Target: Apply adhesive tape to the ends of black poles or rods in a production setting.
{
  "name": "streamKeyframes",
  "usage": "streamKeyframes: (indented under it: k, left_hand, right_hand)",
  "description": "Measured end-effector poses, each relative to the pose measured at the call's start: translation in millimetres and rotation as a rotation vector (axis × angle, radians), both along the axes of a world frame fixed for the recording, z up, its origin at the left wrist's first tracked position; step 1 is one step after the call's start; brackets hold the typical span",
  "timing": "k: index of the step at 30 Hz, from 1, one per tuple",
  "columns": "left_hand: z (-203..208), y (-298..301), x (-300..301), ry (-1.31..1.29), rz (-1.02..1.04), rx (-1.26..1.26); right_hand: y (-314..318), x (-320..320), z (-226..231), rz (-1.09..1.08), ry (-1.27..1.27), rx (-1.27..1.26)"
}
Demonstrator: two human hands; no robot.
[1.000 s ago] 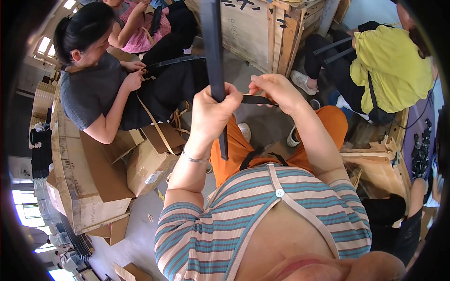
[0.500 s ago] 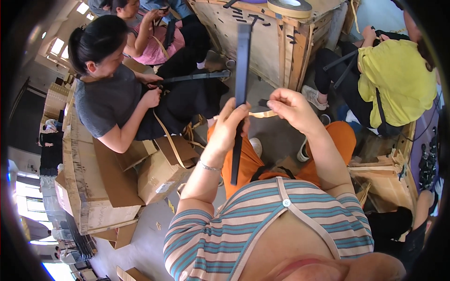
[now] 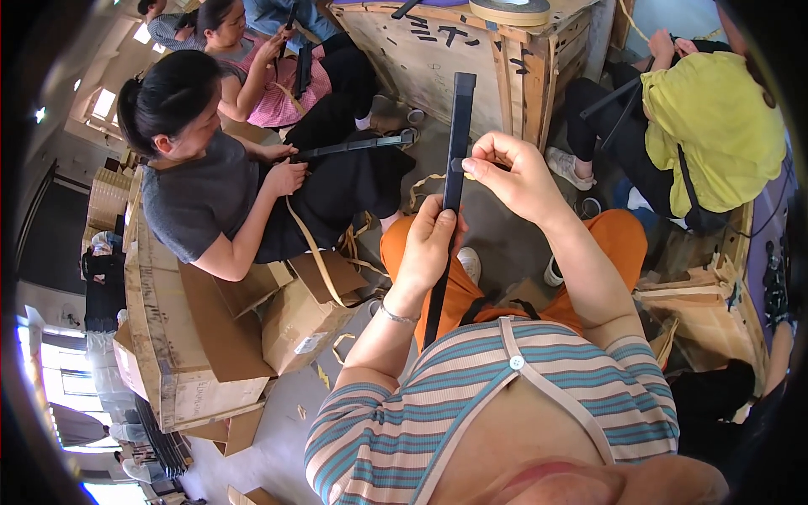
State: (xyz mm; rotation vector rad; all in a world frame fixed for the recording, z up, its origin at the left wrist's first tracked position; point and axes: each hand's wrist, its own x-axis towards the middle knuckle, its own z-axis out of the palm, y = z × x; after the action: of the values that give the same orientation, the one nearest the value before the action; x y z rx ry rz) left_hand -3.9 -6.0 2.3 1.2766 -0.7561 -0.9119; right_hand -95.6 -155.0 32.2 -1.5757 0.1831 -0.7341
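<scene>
In front of you, a big pale wooden crate with black marks (image 3: 412, 63) is standing on the grey floor. At your left, a co-worker in a dark grey T-shirt (image 3: 202, 198) is sitting near an open brown cardboard box (image 3: 299, 330); at your right, a co-worker in a loose yellow top (image 3: 715, 126) is bending forward. The long, narrow black bar (image 3: 457, 139) is standing steeply before you, its lower end reaching over your orange trousers (image 3: 613, 244). Your left hand (image 3: 433, 240) is grasping this bar around its middle, with the fingers wrapping it. Your right hand (image 3: 515, 178) is bending thumb and index finger close beside the bar, above the left hand. A small dark piece (image 3: 458, 165) is showing between the thumb tip and the bar; whether the fingers are pinching it or only pressing it, I cannot tell.
</scene>
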Motion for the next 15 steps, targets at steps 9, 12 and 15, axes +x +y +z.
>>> streamKeyframes:
  k: [9,12,15]
  left_hand:
    - [1.4,3.9,-4.3,-0.014,0.005,0.034]
    - [2.2,4.1,-4.6,-0.026,0.004,0.030]
    - [3.9,4.1,-5.7,-0.031,0.014,0.053]
  right_hand:
    - [3.1,3.6,-3.8,-0.038,-0.019,0.068]
    - [2.8,4.7,-6.2,-0.057,-0.006,0.040]
    - [2.7,6.2,-8.7,-0.070,-0.009,0.033]
